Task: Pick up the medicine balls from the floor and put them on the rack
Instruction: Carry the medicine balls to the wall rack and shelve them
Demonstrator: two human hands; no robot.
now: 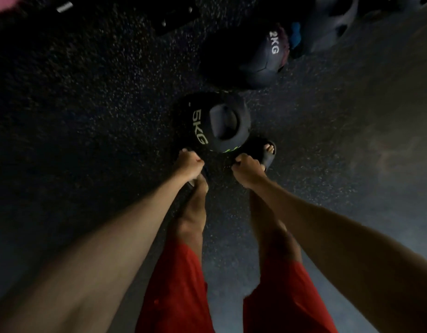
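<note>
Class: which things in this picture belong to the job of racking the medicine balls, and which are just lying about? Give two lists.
Belong to the job:
5KG ball
2KG ball
left hand and right hand, at the 5KG ball's near edge

Just lying about:
black bolted plate
blue item
</note>
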